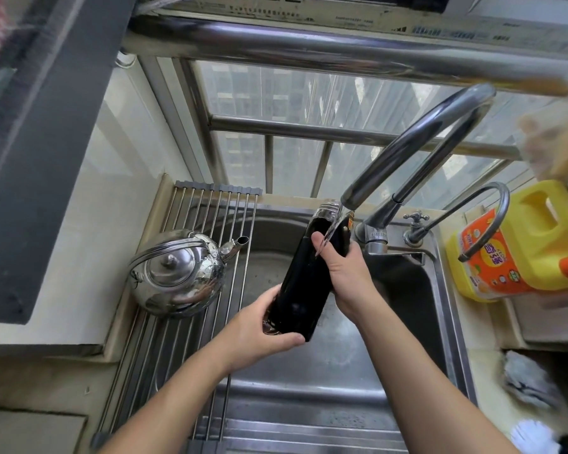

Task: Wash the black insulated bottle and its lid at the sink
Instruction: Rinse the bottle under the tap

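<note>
The black insulated bottle (300, 283) is tilted over the steel sink (341, 365), its open steel mouth pointing up and away under the faucet spout (351, 196). Water runs from the spout onto the bottle's upper side. My left hand (259, 326) grips the bottle's base. My right hand (345, 273) wraps the upper body, thumb across the front. The lid is not in sight.
A shiny steel kettle (177, 273) sits on a roll-up drying rack (217, 244) over the sink's left side. A yellow detergent jug (518, 244) stands on the right counter, behind a thin second tap (486, 211). A window grille lies behind the sink.
</note>
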